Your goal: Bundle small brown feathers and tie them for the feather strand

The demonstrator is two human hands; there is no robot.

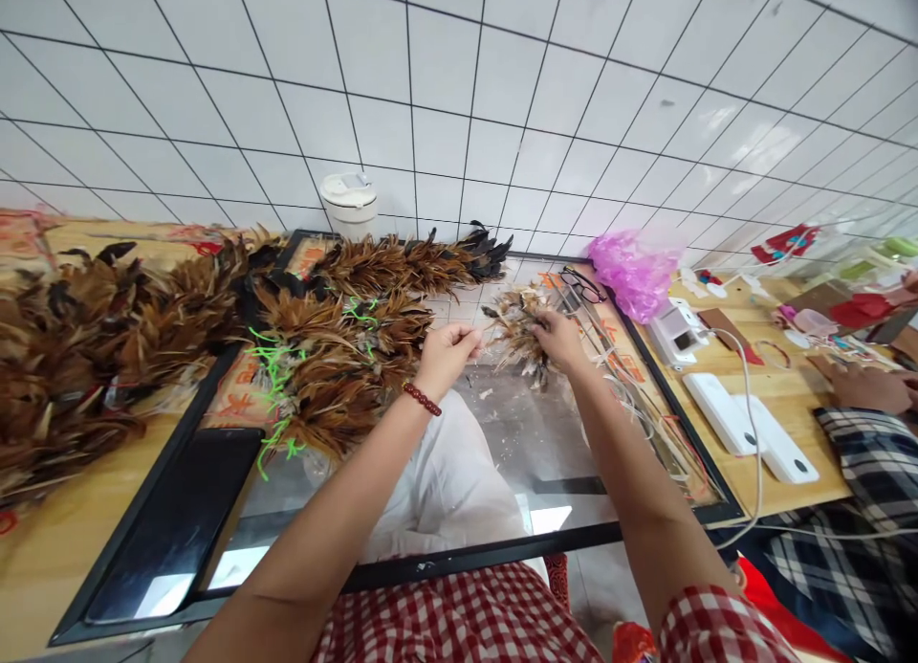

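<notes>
Right hand (560, 342) clenched on feather bundle (517, 330), left hand (446, 355) pinched closed beside it

I wear a top (459, 617) of red-and-white check. Its right sleeve (717, 632) is short and shows the same small squares, and both forearms are bare. A bracelet (422, 398) of small, round, dark red beads circles my left wrist. My left hand (445, 352) and right hand (559, 342) are bare too. Beyond the check, white cloth (448, 491) covers my lap (trousers or an apron, I cannot tell).
</notes>
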